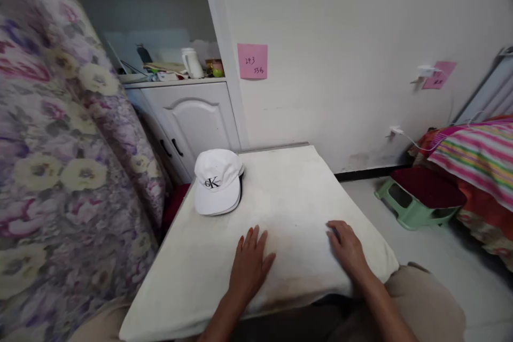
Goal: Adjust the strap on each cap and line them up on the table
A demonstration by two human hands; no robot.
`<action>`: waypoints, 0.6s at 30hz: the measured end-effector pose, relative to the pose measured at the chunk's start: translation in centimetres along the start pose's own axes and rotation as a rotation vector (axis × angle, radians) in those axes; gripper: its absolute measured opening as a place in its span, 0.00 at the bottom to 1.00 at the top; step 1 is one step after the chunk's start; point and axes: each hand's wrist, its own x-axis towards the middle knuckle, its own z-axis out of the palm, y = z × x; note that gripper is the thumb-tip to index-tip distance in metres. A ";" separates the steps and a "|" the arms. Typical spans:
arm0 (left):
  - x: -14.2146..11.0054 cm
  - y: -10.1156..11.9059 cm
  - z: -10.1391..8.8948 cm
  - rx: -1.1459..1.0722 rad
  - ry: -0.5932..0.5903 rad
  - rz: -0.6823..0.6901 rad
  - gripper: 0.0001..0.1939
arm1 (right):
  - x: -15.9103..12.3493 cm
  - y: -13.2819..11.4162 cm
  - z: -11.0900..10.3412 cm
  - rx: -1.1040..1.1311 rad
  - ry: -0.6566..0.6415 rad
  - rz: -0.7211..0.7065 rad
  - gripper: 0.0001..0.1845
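Note:
My left hand point(250, 264) lies flat on the white cloth of the table point(288, 181), palm down, its fingers stretched out and holding nothing. To its upper left sits a white baseball cap point(216, 179) with dark letters on the front. A second brim shows under the first, and a dark edge shows at the right side, so caps seem to be stacked. My right hand point(348, 248) rests on the cloth near the table's right edge, thumb and bent fingers apart. A dark patch shows between them; I cannot tell whether it is only shadow.
A flowered curtain point(80, 171) hangs along the left. Behind the table stand a white cabinet point(196, 117) with a white jug point(192, 63) on top and a wall with a pink note point(252, 61). At right are a green stool point(417, 214) and a striped bed cover point(481, 152).

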 end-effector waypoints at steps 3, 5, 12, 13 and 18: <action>0.1 0.0 -0.1 -0.003 -0.008 -0.004 0.29 | 0.0 0.0 0.0 -0.004 0.012 -0.007 0.13; 0.1 0.1 -0.1 -0.008 -0.001 -0.002 0.29 | 0.0 0.1 0.0 -0.005 0.020 -0.010 0.13; -0.5 0.2 0.0 -0.082 -0.002 -0.022 0.26 | -0.2 -0.5 0.4 0.010 0.030 -0.010 0.13; -0.7 0.1 0.0 -0.109 0.001 -0.018 0.26 | -0.2 -0.9 0.5 0.023 0.031 -0.009 0.14; -1.0 -0.3 -0.7 -0.346 0.009 -0.068 0.23 | -0.4 -4.3 1.5 0.211 -0.040 0.008 0.15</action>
